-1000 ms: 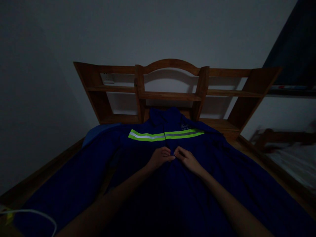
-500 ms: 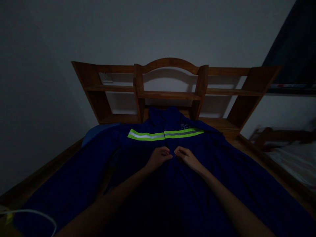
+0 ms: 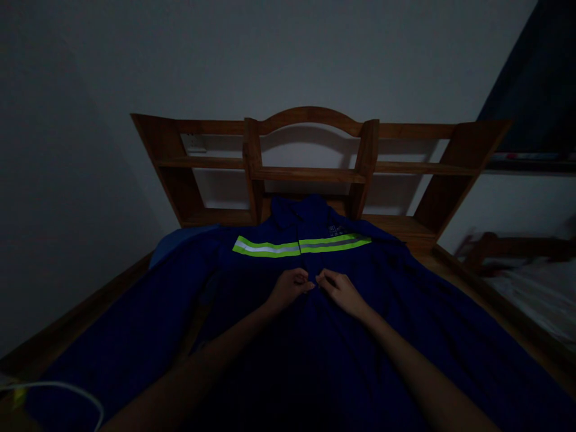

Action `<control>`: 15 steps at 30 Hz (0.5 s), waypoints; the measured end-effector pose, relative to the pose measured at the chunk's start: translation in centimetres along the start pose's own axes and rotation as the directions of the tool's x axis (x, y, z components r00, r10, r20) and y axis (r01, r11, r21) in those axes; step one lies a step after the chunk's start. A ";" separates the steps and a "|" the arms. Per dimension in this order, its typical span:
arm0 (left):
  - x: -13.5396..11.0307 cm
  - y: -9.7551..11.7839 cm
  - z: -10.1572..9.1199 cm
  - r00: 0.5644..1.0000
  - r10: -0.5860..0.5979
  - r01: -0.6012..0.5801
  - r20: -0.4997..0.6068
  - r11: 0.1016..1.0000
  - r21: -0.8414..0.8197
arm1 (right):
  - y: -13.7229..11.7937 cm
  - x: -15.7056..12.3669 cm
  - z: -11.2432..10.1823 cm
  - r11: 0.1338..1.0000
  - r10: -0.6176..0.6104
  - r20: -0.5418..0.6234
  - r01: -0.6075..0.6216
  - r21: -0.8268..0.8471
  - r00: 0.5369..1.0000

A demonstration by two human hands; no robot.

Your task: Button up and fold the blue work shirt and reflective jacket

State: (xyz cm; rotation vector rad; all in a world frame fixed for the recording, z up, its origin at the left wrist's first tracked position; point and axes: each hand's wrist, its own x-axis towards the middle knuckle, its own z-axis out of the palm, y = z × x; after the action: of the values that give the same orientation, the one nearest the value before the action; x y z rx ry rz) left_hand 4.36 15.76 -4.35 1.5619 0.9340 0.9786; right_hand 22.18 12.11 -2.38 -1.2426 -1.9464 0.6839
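A dark blue jacket [image 3: 405, 312] lies spread flat on a wooden bed, collar toward the headboard, with a yellow-green reflective stripe [image 3: 301, 245] across the chest. My left hand [image 3: 290, 287] and my right hand [image 3: 341, 290] meet at the jacket's front seam just below the stripe. Both have fingers curled and pinched on the fabric edges there. The room is dim, so the closure itself is too dark to make out.
A wooden headboard with open shelves [image 3: 310, 174] stands against the grey wall. The bed's wooden side rail [image 3: 76, 318] runs along the left. A white cable [image 3: 67, 390] curls at the lower left. Another wooden frame with pale bedding [image 3: 522, 270] sits at the right.
Both hands have stayed at the front seam and shifted only slightly toward the collar. The jacket lies as before.
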 end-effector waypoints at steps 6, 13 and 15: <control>0.1 -0.3 0.0 1.000 0.006 -0.006 -0.002 1.000 0.012 | -0.1 0.0 0.0 0.999 -0.018 -0.004 0.017 -0.050 1.000; 0.2 -0.3 0.0 1.000 -0.018 0.018 -0.019 1.000 0.001 | -0.2 0.0 -0.1 0.998 -0.042 0.002 0.042 -0.049 0.999; 0.2 -0.2 0.0 1.000 -0.013 0.013 -0.014 1.000 -0.003 | -0.2 0.0 -0.1 0.998 -0.050 0.007 0.050 -0.050 0.999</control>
State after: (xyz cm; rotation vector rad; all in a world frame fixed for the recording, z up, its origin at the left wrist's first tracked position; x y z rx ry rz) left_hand 4.42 15.93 -4.56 1.5468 0.9509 0.9820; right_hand 22.15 12.01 -2.13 -1.2186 -2.0032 0.6177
